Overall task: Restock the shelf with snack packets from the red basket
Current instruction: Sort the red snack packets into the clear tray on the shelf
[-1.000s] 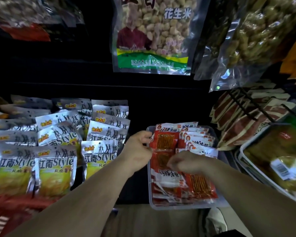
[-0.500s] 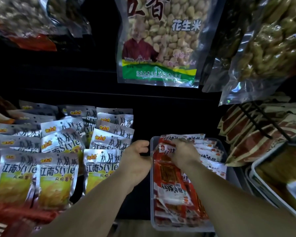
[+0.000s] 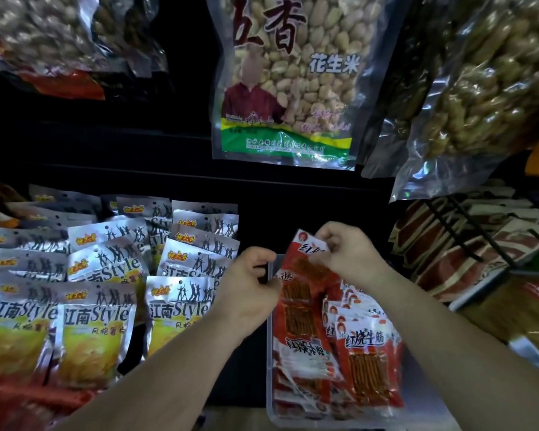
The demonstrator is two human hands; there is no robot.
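A large clear peanut bag with a green band (image 3: 282, 88) hangs above the dark shelf. Rows of silver-and-yellow chip packets (image 3: 97, 321) fill the left, and a bare dark strip separates them from the clear plastic tray (image 3: 270, 399) of red snack packets (image 3: 364, 368). The right hand (image 3: 349, 253) pinches the top edge of one red packet (image 3: 305, 256), raised over the tray's far end. The left hand (image 3: 249, 281) curls at the tray's left rim (what it holds, I cannot tell).
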